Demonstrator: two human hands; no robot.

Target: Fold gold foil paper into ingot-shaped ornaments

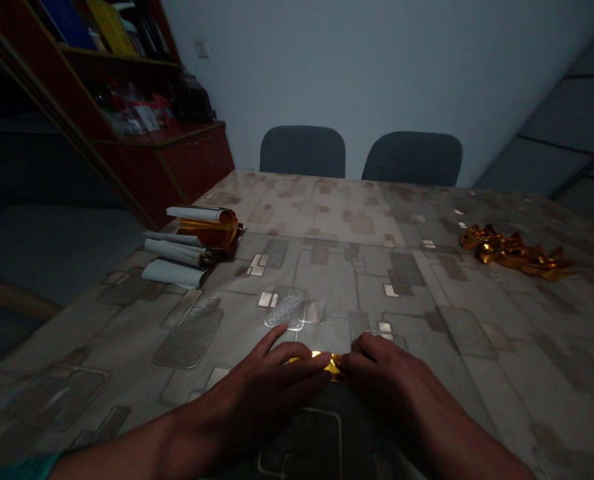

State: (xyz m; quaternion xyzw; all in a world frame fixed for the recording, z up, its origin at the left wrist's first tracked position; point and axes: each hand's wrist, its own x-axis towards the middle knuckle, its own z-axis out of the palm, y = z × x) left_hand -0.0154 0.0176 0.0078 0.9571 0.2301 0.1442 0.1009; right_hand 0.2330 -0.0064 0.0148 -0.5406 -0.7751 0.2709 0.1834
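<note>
A small piece of shiny gold foil paper [327, 361] lies on the patterned table [327, 267] near its front edge. My left hand [277, 380] rests flat over its left part, fingers stretched out and pressing down. My right hand [381, 370] covers its right part with fingers curled and pinched on the foil. Most of the piece is hidden under both hands.
Rolled white and gold foil sheets [191, 243] lie at the left of the table. A pile of folded gold foil pieces [514, 250] sits at the right. Two dark chairs [301, 150] stand behind the far edge, and a red shelf cabinet [141, 133] stands at the left.
</note>
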